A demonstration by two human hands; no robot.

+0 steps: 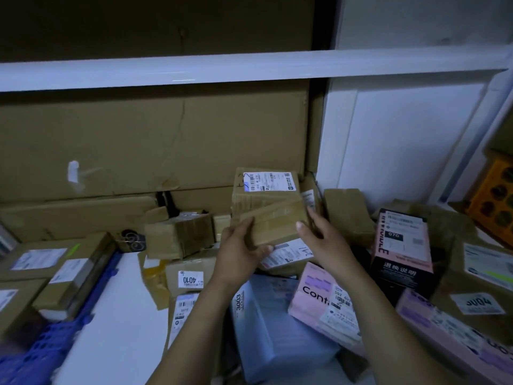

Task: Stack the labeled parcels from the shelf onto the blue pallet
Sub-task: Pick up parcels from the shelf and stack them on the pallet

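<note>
**Grip.** Both hands are on one small brown taped cardboard parcel (277,222). The left hand (241,250) curls round its left end, thumb across the near face. The right hand (323,241) clasps the right end, thumb on top and fingers behind. Neither hand holds anything else.

**Position.** The parcel is tilted, right end higher, just above the heap in the lower bay of the white metal shelf (249,69). It sits in front of a larger brown carton with a white shipping label (265,190); whether the two touch, cannot tell. It is not yet on the blue perforated plastic pallet (69,318), which lies low at left and well apart. Brown labelled boxes (69,273) already rest on the pallet.

**Risks (judgement).**
- The tape looks glossy, so a loose hold could slip on the swing left.
- The heap is unstable. A flat parcel with a white label (288,257) lies just under the held one and could be dragged along.
- The larger carton may tip forward once its front support goes.
- The light is dim and the frame is blurred, so the held parcel's own label cannot be read.

**Surroundings.**
- A tilted brown box (177,234) and a box marked 4010 (190,277) lie between the grip and the pallet, so the carry should pass over them.
- A grey-blue plastic mailer marked 3003 (277,329) lies nearest the person.
- A pink carton (324,304) and a black-and-pink carton (399,251) are on the right.
- An orange crate (494,198) is at far right.
</note>
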